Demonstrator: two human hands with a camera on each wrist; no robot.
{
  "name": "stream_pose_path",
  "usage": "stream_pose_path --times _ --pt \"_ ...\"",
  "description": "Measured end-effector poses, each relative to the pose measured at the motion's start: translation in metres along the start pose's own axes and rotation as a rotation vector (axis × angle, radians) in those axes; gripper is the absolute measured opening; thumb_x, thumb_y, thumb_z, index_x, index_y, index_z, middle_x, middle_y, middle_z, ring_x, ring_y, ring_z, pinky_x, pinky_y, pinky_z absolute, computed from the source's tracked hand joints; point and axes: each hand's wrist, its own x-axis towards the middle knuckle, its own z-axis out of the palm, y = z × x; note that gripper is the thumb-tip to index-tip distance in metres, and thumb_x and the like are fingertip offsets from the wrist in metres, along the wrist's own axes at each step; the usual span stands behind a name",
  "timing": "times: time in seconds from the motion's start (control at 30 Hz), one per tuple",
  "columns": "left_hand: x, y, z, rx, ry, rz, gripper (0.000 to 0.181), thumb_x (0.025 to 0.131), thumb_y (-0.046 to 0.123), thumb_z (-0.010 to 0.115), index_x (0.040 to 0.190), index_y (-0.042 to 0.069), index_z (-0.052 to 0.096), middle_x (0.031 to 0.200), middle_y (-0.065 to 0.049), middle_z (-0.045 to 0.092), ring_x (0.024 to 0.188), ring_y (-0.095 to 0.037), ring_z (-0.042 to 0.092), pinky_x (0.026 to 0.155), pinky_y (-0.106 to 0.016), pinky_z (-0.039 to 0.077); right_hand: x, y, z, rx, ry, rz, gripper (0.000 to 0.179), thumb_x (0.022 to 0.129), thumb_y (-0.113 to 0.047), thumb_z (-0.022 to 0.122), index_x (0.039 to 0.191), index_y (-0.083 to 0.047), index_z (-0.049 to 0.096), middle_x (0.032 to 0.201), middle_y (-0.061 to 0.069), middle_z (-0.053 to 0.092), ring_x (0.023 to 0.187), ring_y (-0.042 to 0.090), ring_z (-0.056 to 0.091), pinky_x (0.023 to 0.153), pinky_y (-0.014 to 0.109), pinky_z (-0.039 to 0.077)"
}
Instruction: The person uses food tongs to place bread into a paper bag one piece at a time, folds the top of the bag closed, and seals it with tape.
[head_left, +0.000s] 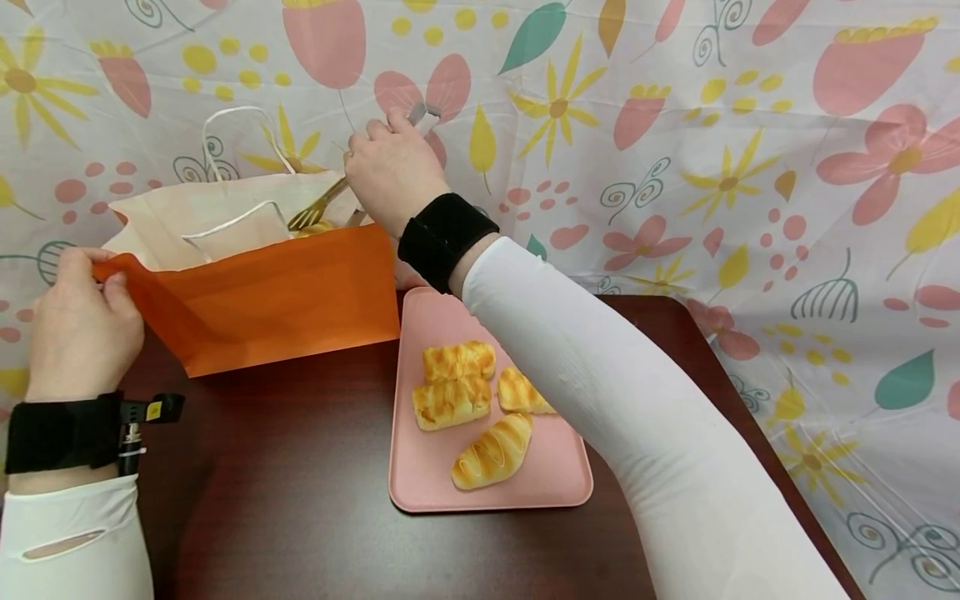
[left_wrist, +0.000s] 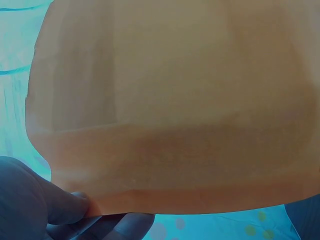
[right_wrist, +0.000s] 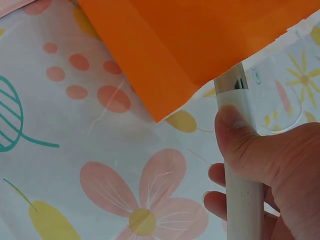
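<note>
In the head view, an orange paper bag [head_left: 285, 304] with a white inside stands open at the back left. My left hand [head_left: 86, 333] pinches its near left rim between thumb and fingers; the left wrist view shows the thumb [left_wrist: 70, 206] pressed on the paper edge. My right hand [head_left: 393, 171] is above the bag's right end, gripping food tongs [head_left: 330, 198] by their pale handle [right_wrist: 242, 185]. The gold fork-like tip points down into the mouth of the bag. A bit of golden bread [head_left: 318, 227] shows at that tip, mostly hidden by the near bag wall.
Right of the bag, a pink tray [head_left: 558, 475] lies on the dark brown table [head_left: 300, 475]. It carries several block-shaped breads [head_left: 452, 403] and a croissant-like roll [head_left: 492, 452]. White string handles [head_left: 225, 225] rise from the bag. A flowered cloth [head_left: 675, 108] hangs behind.
</note>
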Motion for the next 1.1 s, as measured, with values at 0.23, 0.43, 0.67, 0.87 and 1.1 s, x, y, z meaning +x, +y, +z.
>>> stream_pose_path --times 0.23,0.43,0.67,0.87,1.1 --pt "-0.001 0.001 -0.001 -0.005 -0.011 -0.015 0.05 0.107 0.026 0.023 0.149 0.0 0.023 0.137 -0.039 0.041 0.108 -0.058 0.047 0.087 -0.069 0.042 -0.005 -0.001 0.004 -0.001 0.018 0.017 0.033 0.103 -0.006 0.04 0.113 -0.013 0.07 0.108 0.007 0.063 0.107 0.028 0.053 0.101 0.042 0.03" --pt "0.0 -0.001 0.0 -0.003 -0.008 -0.011 0.05 0.106 0.027 0.023 0.149 0.0 0.023 0.138 -0.039 0.041 0.108 -0.058 0.047 0.087 -0.069 0.041 -0.008 0.001 0.006 -0.003 -0.014 0.02 0.034 0.102 -0.006 0.04 0.115 -0.011 0.071 0.12 0.011 0.062 0.121 0.03 0.049 0.11 0.046 0.024" --pt "-0.002 0.002 -0.001 -0.003 -0.006 -0.013 0.05 0.106 0.026 0.023 0.149 0.0 0.023 0.136 -0.04 0.041 0.108 -0.058 0.047 0.087 -0.07 0.041 -0.012 0.001 0.011 0.006 -0.009 0.021 0.034 0.101 -0.007 0.041 0.112 -0.012 0.073 0.114 0.009 0.063 0.117 0.029 0.053 0.112 0.047 0.024" --pt "-0.005 0.008 -0.004 -0.004 -0.008 -0.015 0.049 0.106 0.024 0.023 0.149 -0.001 0.023 0.136 -0.04 0.041 0.108 -0.057 0.046 0.088 -0.069 0.042 -0.012 -0.001 0.012 0.018 -0.003 0.026 0.032 0.102 -0.008 0.042 0.111 -0.012 0.072 0.106 0.007 0.063 0.11 0.027 0.055 0.107 0.044 0.027" --pt "-0.003 0.005 -0.002 -0.002 -0.001 -0.007 0.049 0.106 0.024 0.023 0.148 -0.001 0.023 0.134 -0.041 0.042 0.107 -0.057 0.046 0.087 -0.069 0.042 -0.013 -0.001 0.014 0.028 0.007 0.038 0.031 0.103 -0.008 0.042 0.11 -0.012 0.072 0.108 0.007 0.064 0.109 0.027 0.055 0.106 0.043 0.029"
